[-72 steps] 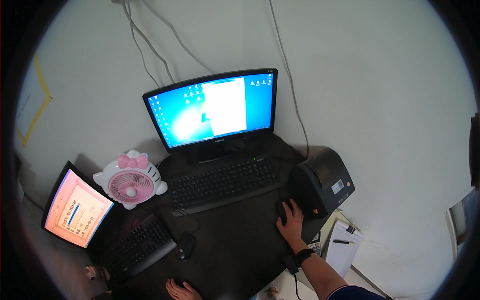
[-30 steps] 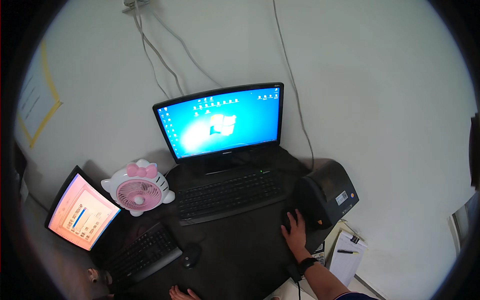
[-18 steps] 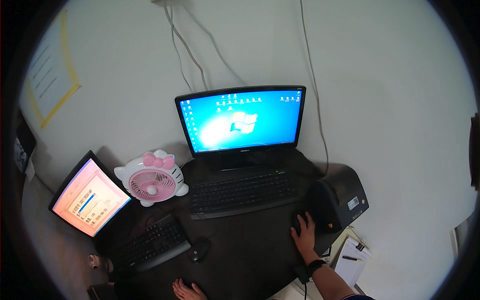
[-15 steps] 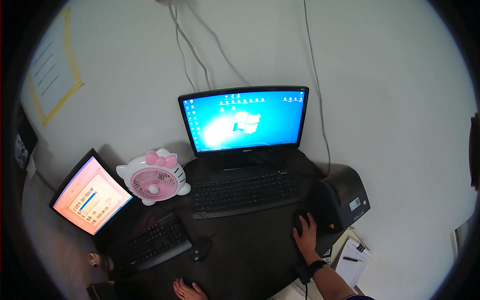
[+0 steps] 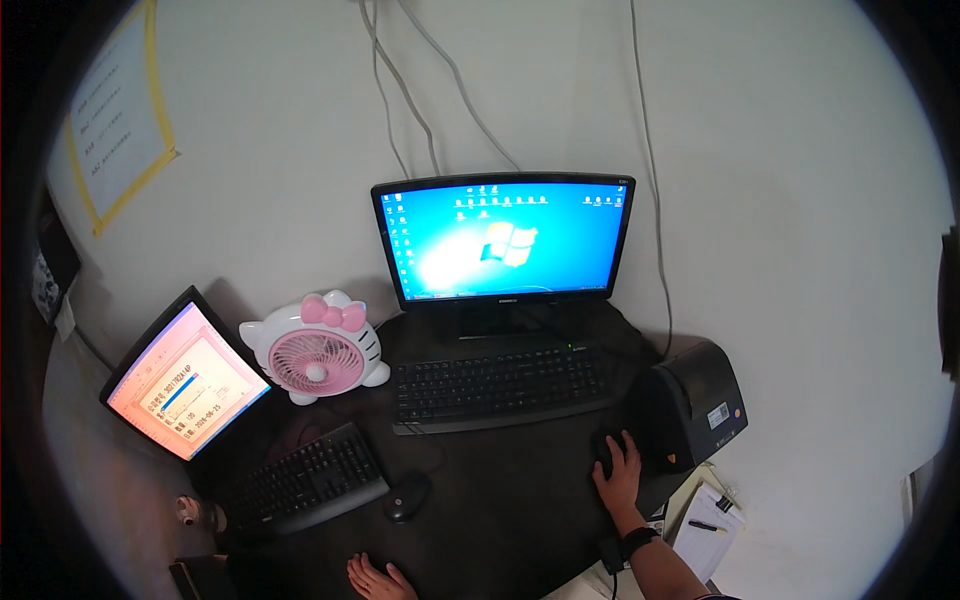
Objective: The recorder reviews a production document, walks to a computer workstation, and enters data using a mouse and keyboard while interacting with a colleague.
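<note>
Near the desk's right edge my right hand (image 5: 619, 475), with a dark band on its wrist, rests over a black computer mouse (image 5: 601, 450), its fingers closed round it. Just left of a black box-shaped label printer (image 5: 699, 408), this hand nearly reaches the machine's side. My left hand (image 5: 379, 577) lies on the dark desk at the lower edge, fingers stretched out and holding nothing. Ahead stands a monitor (image 5: 508, 242) with a blue desktop screen, and a black keyboard (image 5: 500, 388) sits below it.
A second monitor (image 5: 190, 375) stands tilted at the left, with another keyboard (image 5: 305, 480) and mouse (image 5: 407, 497) before it. Between the screens is a pink-and-white cat-shaped fan (image 5: 318, 350). A clipboard with paper (image 5: 705, 530) lies beyond the right edge. Cables (image 5: 650, 170) hang down the wall.
The whole view has shifted slightly, so the desk things appear a little further right. My right hand stays on the mouse and my left hand stays on the desk.
</note>
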A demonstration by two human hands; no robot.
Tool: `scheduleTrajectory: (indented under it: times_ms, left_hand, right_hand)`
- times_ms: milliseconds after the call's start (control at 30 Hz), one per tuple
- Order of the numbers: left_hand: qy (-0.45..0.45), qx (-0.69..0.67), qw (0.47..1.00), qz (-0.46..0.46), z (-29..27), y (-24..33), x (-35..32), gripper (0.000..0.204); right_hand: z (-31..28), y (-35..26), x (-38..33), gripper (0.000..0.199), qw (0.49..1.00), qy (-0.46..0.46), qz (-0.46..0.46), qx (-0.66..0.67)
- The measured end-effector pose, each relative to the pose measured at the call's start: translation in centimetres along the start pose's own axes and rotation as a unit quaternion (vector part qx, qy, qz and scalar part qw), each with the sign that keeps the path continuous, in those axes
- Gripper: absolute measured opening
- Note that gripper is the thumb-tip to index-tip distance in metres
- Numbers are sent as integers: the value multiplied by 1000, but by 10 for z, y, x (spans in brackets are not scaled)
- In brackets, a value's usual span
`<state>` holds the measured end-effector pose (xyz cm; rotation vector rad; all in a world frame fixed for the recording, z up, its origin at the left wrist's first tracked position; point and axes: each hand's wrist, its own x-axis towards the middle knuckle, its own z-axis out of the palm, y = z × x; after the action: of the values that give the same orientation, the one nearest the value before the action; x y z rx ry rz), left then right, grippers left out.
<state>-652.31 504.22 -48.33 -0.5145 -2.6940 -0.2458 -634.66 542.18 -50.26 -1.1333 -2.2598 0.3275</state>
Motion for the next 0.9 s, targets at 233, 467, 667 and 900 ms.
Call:
scheduleTrajectory:
  times_ms: [233,467,667,900]
  left_hand:
    - [-14,14,1000,-15,1,-5,-2,43]
    - [-115,-49,988,-94,7,-5,-5,50]
    - [-18,-16,999,-21,0,-4,0,43]
    - [-125,-48,985,-109,6,-4,-3,50]
  right_hand:
    - [1,0,-1,56,1000,-3,5,-6]
    - [-2,-1,0,56,999,-13,4,36]
    - [-3,-5,1,55,1000,-19,-4,11]
    - [-1,-4,1,56,999,-28,-6,18]
